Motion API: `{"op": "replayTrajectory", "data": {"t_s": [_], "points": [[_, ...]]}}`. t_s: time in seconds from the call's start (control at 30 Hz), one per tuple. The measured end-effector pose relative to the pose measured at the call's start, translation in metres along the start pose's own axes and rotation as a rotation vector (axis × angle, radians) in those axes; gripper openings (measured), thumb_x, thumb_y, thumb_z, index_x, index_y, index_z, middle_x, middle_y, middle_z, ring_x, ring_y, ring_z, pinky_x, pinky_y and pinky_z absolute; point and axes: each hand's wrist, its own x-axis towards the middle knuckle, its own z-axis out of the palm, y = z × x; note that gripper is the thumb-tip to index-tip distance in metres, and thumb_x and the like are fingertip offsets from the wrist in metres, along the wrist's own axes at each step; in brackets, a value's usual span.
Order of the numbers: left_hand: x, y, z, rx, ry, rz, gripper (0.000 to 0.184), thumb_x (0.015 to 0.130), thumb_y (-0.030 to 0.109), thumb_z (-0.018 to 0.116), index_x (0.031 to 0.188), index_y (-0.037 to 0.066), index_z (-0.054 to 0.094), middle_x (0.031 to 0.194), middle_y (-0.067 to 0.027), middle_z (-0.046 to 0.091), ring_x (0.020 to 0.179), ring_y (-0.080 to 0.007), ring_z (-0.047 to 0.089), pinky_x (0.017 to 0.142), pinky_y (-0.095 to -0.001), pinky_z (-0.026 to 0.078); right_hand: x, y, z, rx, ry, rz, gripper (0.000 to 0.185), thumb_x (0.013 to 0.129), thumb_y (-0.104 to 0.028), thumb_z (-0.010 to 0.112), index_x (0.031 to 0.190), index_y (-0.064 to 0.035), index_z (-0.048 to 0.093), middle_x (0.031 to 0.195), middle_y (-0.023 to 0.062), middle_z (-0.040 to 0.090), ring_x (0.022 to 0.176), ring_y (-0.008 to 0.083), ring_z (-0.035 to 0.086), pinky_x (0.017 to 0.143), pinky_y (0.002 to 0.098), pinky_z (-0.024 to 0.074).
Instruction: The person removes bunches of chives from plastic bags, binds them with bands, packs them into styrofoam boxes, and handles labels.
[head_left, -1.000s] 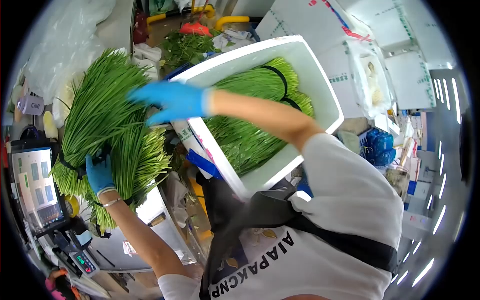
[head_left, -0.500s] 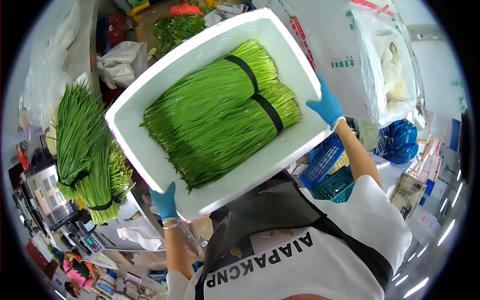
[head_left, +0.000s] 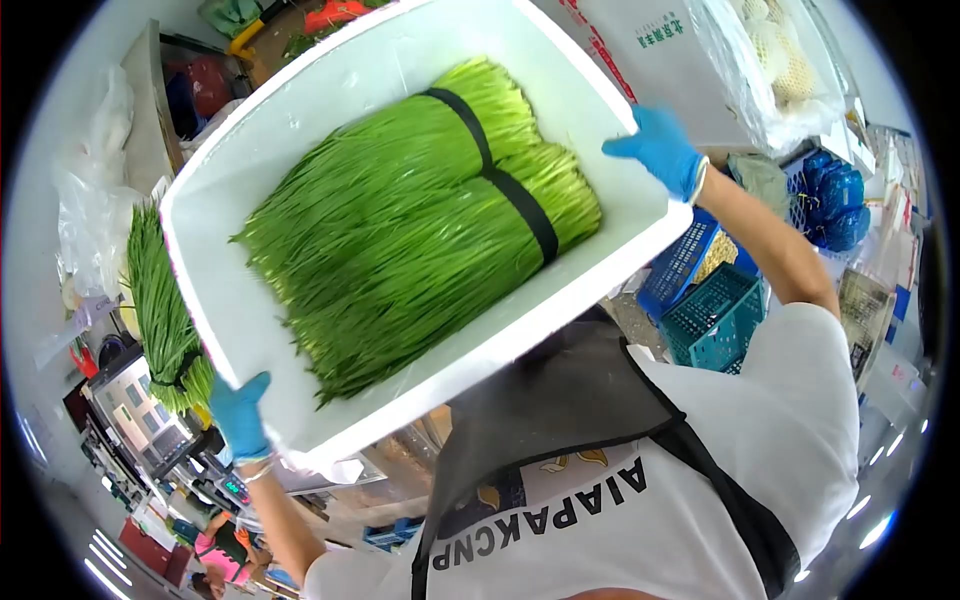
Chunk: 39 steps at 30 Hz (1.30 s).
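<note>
A white foam box (head_left: 400, 440) is held up between my two blue-gloved hands. Inside it lie long green stalks (head_left: 390, 230) in bundles, bound with black bands. My left hand (head_left: 241, 418) grips the box's lower left corner, its thumb over the rim. At the right end, my right hand (head_left: 655, 152) is closed on the rim, with fingers partly hidden behind the wall. More banded green stalks (head_left: 160, 310) lie left of the box, partly covered by it.
A touch screen (head_left: 140, 410) stands at the left, near clear plastic bags (head_left: 100, 220). Blue and green crates (head_left: 715, 315) are at the right, below a bagged item (head_left: 780, 60) on white boxes. Another person (head_left: 225, 550) in pink is at the lower left.
My hands moved from the loose bundles at the left to the foam box and gripped its ends. The box has since shifted left and appears larger and closer.
</note>
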Motion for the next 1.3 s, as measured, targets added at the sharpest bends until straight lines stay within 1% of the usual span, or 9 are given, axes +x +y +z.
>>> {"op": "replayTrajectory", "data": {"t_s": [0.23,0.37,0.57,0.9,0.97,1.0,1.07,1.17,1.3], "points": [[-0.065,0.109,-0.055,0.349,0.068,0.134,0.052,0.07,0.001,0.068,0.121,-0.005,0.059,0.103,-0.0127,0.068,0.086,-0.02,0.064,0.079,-0.0324,0.052,-0.097,0.037,0.068,0.623,-0.041,0.097,0.047,0.077,-0.016,0.077,0.119,-0.0007,0.062,0.104,0.0112,0.068,0.091,0.0172,0.063,0.083,0.0322,0.051],[-0.086,0.141,-0.046,0.534,0.05,0.203,0.054,0.069,-0.001,0.068,0.121,-0.006,0.056,0.104,-0.0128,0.066,0.091,-0.0229,0.062,0.083,-0.0346,0.05,-0.098,0.068,0.092,0.546,0.027,0.081,0.051,0.077,-0.024,0.077,0.121,-0.0036,0.062,0.105,0.0126,0.069,0.092,0.0183,0.064,0.084,0.0335,0.0511],[-0.117,0.183,-0.011,0.555,0.145,0.359,0.05,0.071,0.0,0.063,0.119,-0.007,0.056,0.104,-0.0164,0.066,0.088,-0.0259,0.063,0.079,-0.0365,0.052,-0.102,0.138,0.178,0.625,0.114,0.024,0.062,0.079,-0.045,0.07,0.124,-0.0046,0.055,0.114,0.0233,0.063,0.104,0.0389,0.061,0.09,0.0413,0.0469],[-0.2,0.257,0.087,0.976,0.323,0.574,0.048,0.075,0.009,0.069,0.12,-0.005,0.058,0.101,-0.0172,0.071,0.086,-0.0261,0.067,0.081,-0.0366,0.051,-0.081,0.188,0.245,0.908,-0.008,0.079,0.067,0.08,-0.046,0.072,0.124,0.001,0.052,0.113,0.0233,0.063,0.104,0.032,0.064,0.092,0.0382,0.0478],[-0.21,0.257,0.097,0.95,0.35,0.594,0.049,0.076,0.01,0.07,0.121,-0.005,0.058,0.101,-0.0174,0.071,0.086,-0.0274,0.067,0.081,-0.0375,0.051,-0.072,0.174,0.205,0.571,0.052,0.102,0.088,0.079,-0.054,0.071,0.134,0.007,0.04,0.129,0.031,0.051,0.117,0.0425,0.054,0.099,0.0447,0.0432],[-0.214,0.26,0.103,0.977,0.368,0.585,0.049,0.076,0.011,0.071,0.12,-0.005,0.058,0.1,-0.0176,0.071,0.086,-0.0277,0.068,0.081,-0.0379,0.051,-0.069,0.151,0.182,0.366,0.381,0.01,0.097,0.079,-0.056,0.07,0.141,0.0086,0.031,0.134,0.0331,0.045,0.122,0.0452,0.048,0.104,0.0477,0.0386],[-0.219,0.268,0.113,1.026,0.388,0.565,0.05,0.075,0.014,0.072,0.12,-0.005,0.058,0.099,-0.019,0.071,0.085,-0.0289,0.068,0.082,-0.0393,0.051,-0.053,0.079,0.135,0.606,0.636,-0.282,0.096,0.081,-0.055,0.068,0.143,0.0081,0.032,0.139,0.0318,0.042,0.128,0.0433,0.043,0.108,0.0471,0.0346],[-0.22,0.267,0.117,1.114,0.404,0.701,0.055,0.074,0.014,0.075,0.123,-0.003,0.056,0.087,-0.0196,0.07,0.073,-0.0333,0.067,0.07,-0.039,0.052,-0.032,-0.051,0.118,0.778,0.44,-0.547,0.096,0.083,-0.062,0.062,0.144,0.0057,0.032,0.143,0.0303,0.038,0.134,0.043,0.037,0.112,0.0475,0.0291],[-0.237,0.276,0.136,1.082,0.395,0.775,0.046,0.08,0.015,0.073,0.12,-0.004,0.06,0.085,-0.0165,0.07,0.068,-0.0222,0.066,0.065,-0.0326,0.051,0.004,-0.176,0.142,0.808,0.498,-0.484,0.097,0.084,-0.067,0.056,0.145,0.0042,0.03,0.147,0.0285,0.034,0.136,0.0415,0.033,0.115,0.0491,0.0223]]}}
